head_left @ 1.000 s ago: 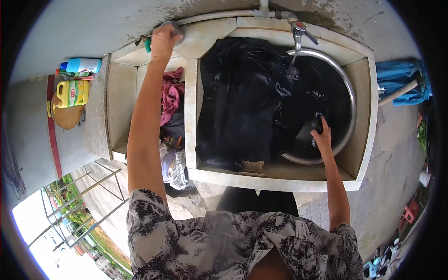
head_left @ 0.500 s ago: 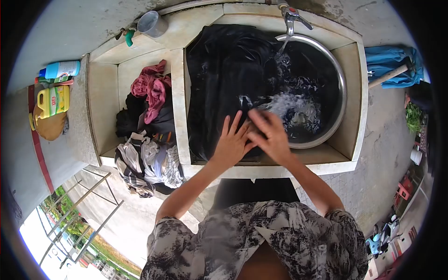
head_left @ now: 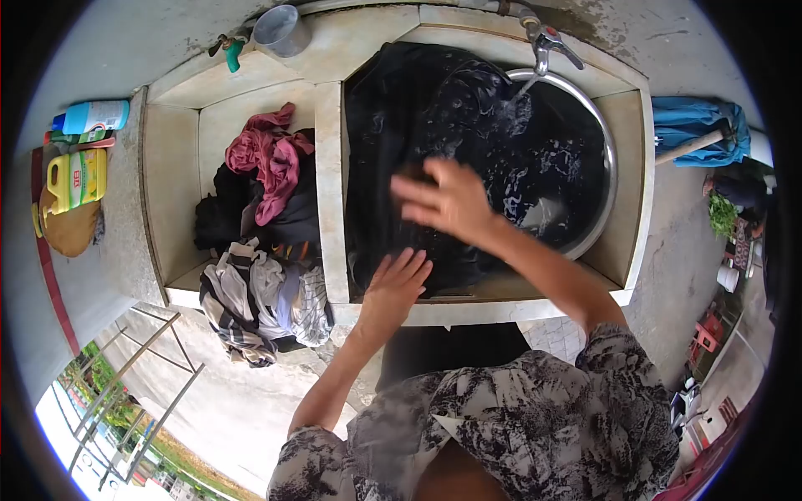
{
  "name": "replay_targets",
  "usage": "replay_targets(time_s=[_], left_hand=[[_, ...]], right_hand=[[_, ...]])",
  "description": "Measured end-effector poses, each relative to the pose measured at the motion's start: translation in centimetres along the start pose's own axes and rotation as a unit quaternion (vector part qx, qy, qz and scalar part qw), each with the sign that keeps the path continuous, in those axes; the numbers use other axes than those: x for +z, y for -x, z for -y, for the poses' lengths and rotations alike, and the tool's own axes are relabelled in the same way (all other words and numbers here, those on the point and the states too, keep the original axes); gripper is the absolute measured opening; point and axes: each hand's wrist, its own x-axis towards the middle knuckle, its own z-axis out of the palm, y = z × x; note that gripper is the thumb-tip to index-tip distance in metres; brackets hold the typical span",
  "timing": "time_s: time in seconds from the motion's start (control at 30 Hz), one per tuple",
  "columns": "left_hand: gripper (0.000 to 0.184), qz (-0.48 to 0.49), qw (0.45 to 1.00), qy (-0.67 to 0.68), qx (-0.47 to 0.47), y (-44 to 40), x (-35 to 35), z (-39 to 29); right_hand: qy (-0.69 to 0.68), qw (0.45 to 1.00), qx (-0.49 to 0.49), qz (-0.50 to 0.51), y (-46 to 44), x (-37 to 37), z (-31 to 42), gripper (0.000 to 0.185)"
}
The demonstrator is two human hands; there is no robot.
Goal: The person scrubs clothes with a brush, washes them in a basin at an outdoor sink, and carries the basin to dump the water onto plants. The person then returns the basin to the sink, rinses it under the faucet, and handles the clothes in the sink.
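The black cloth [head_left: 380, 142] lies in the right compartment of the sink [head_left: 332, 184], long axis running from far wall to near; on its near end the left hand [head_left: 394, 290] rests open, forearm slanting inward; the blurred right hand [head_left: 447, 200] spreads over it, contact unclear.

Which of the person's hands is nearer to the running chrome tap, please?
Right. The right hand is over the black cloth, short of the chrome tap; the left hand is farther off, by the sink's front rim.
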Motion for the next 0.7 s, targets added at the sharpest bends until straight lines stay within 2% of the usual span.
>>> replay_targets(time_s=[0.03, 0.07, 0.13, 0.23, 0.27, 0.3, 0.33, 0.37, 0.4, 0.43, 0.47, 0.53, 0.57, 0.63, 0.7], left_hand=[[0.042, 0.000, 1.000, -0.004, 0.000, 0.1, 0.0, 0.2], [0.043, -0.001, 1.000, -0.004, 0.000, 0.0, 0.1, 0.1], [0.043, 0.004, 1.000, -0.009, -0.001, -0.3, -0.3, -0.2], [0.043, 0.000, 1.000, 0.005, 0.003, -0.3, -0.2, 0.0], [0.043, 0.020, 0.999, 0.034, -0.019, -0.7, -0.3, 0.1], [0.042, 0.045, 0.996, 0.064, -0.045, -0.5, -0.3, 0.0], [0.042, 0.076, 0.990, 0.091, -0.072, -0.2, -0.4, 0.0], [0.042, 0.049, 0.996, 0.065, -0.043, -0.1, -0.3, 0.1], [0.043, 0.021, 0.999, 0.037, -0.016, -0.1, 0.1, 0.3], [0.043, -0.011, 1.000, 0.008, 0.007, -0.2, 0.4, 0.5], [0.043, -0.008, 1.000, 0.011, 0.006, -0.3, 0.3, 0.5], [0.044, -0.006, 1.000, 0.014, 0.012, -0.1, 0.1, 0.4], [0.044, -0.010, 1.000, 0.014, 0.015, -0.4, 0.0, 0.5], [0.043, -0.006, 0.999, 0.028, 0.018, 0.2, 0.1, 0.7], [0.044, -0.001, 0.999, 0.038, 0.010, -0.3, -0.2, 0.7]], right_hand=[[0.069, 0.997, 0.041, 0.002, -3.7, -0.1, -3.0, 0.039], [0.084, 0.988, 0.114, -0.069, -6.5, 1.1, -6.8, 0.041], [0.113, 0.965, 0.217, -0.092, -10.5, 1.3, -10.6, 0.035], [-0.005, 0.978, 0.205, -0.026, -6.7, -0.6, -5.0, 0.040], [-0.042, 0.990, 0.132, 0.017, -4.0, -0.9, -1.2, 0.040], [-0.108, 0.994, 0.015, 0.016, -1.1, -0.2, 2.1, 0.040], [-0.093, 0.993, -0.041, 0.055, 0.8, 0.2, 4.6, 0.040], [-0.077, 0.988, -0.095, 0.090, 1.6, 0.6, 5.7, 0.040], [-0.082, 0.992, -0.043, 0.080, -0.3, 1.2, 3.6, 0.041], [-0.035, 0.999, -0.028, 0.008, -2.9, 2.3, 1.1, 0.039], [0.006, 1.000, 0.029, 0.000, -6.3, 2.1, -1.5, 0.038], [0.089, 0.979, 0.154, -0.096, -11.3, 3.5, -8.0, 0.037], [0.102, 0.972, 0.191, -0.092, -12.6, 3.4, -9.8, 0.036], [-0.004, 0.972, 0.232, -0.036, -11.3, 1.7, -7.5, 0.038], [-0.053, 0.992, 0.116, 0.007, -5.6, -0.4, 0.0, 0.038]])
